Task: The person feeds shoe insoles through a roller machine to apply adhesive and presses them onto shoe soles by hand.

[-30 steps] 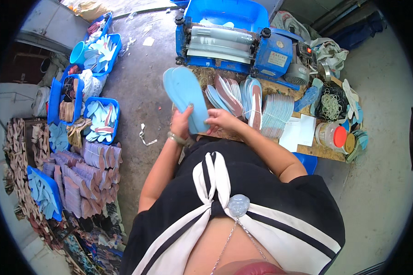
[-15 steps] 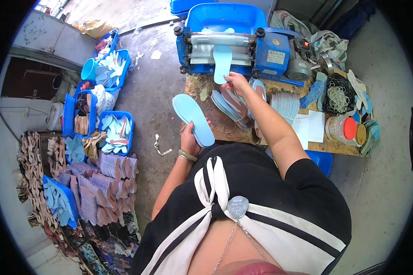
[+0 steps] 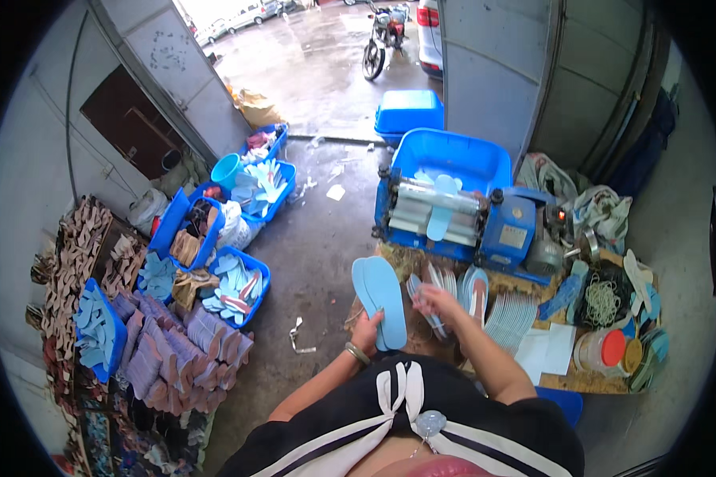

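Observation:
Light blue insoles (image 3: 380, 306), at least two overlapping, are upright in my left hand (image 3: 367, 331), its fingers and thumb closed around their lower part. My right hand (image 3: 436, 304), blurred by motion, is over a bundle of insoles (image 3: 426, 316) on the worktable; whether its fingers hold anything cannot be made out. Beyond it, a blue roller machine (image 3: 507, 230) has one light blue insole (image 3: 438, 222) between its rollers, the near end sticking out towards me. More insoles (image 3: 475, 292) and a fanned row of pale insoles (image 3: 511, 322) stand right of my right hand.
A blue tub (image 3: 493, 151) sits behind the rollers. On the worktable's right are white papers (image 3: 545, 350), a red-lidded jar (image 3: 601, 350) and a coil of string (image 3: 602, 304). Blue bins of insoles (image 3: 264, 290) and piled insole stacks (image 3: 171, 350) line the floor at left.
My right hand has let go of the insole at the rollers and come back to the bundle. That insole sits further into the rollers. The view has tilted up, showing the doorway and a motorcycle.

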The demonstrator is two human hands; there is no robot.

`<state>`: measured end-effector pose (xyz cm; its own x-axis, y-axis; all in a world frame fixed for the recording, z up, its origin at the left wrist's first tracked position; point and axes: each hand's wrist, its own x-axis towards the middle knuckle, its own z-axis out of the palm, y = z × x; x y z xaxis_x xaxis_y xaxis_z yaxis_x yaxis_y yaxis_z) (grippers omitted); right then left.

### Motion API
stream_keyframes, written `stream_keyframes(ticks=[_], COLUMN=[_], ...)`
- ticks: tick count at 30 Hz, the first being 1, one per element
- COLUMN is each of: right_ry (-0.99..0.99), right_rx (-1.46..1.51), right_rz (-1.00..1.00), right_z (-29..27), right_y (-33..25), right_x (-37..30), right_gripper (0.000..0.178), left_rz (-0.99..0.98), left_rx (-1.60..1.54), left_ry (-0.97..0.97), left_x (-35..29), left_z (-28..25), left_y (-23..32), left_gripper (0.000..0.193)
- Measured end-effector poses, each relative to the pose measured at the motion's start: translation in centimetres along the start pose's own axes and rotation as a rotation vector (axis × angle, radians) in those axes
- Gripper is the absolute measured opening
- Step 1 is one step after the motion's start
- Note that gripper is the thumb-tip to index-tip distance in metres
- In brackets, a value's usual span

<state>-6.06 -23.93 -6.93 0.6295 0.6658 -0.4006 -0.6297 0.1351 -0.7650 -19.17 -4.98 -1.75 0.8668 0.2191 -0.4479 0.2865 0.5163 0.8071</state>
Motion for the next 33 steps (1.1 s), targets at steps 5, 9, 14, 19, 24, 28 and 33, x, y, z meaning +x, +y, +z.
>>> stream_keyframes(ticks=[5,9,14,19,24,28,33], right_ry=[-0.154,-0.099,-0.113,-0.144,-0.190,-0.111,-0.046], right_rx=[-0.064,-0.037,-0.062,-0.167,-0.054,0.012,0.019], right_rz=[0.168,0.085,0.058,0.077,0.034,0.048,0.002], right_z=[4.1,3.2,2.8,3.7,4.2,3.9,3.5], right_y=[-1.6,0.1,-1.0,-0.5,-0.5,-1.8,-1.9], right_x=[-7.2,-7.1,-6.5,-5.6,-5.0,-4.9,-4.9], right_gripper=[0.032,0.028,0.026,0.035,0.038,0.043,0.043], left_rz=[-0.025,-0.035,-0.053,0.048,0.017,-0.021,-0.056], left_rx=[-0.041,-0.001,0.028,0.003,0.049,0.043,0.033], left_ry=[-0.016,-0.039,-0.022,-0.041,0.033,0.085,0.055], left_x=[0.1,1.1,1.4,1.8,1.9,1.5,1.0], left_z=[2.2,3.0,3.3,2.6,1.7,2.2,2.9], left_y=[1.0,0.2,0.0,-0.8,-1.1,-0.5,0.3], left_gripper=[0.027,0.026,0.027,0.027,0.026,0.026,0.025])
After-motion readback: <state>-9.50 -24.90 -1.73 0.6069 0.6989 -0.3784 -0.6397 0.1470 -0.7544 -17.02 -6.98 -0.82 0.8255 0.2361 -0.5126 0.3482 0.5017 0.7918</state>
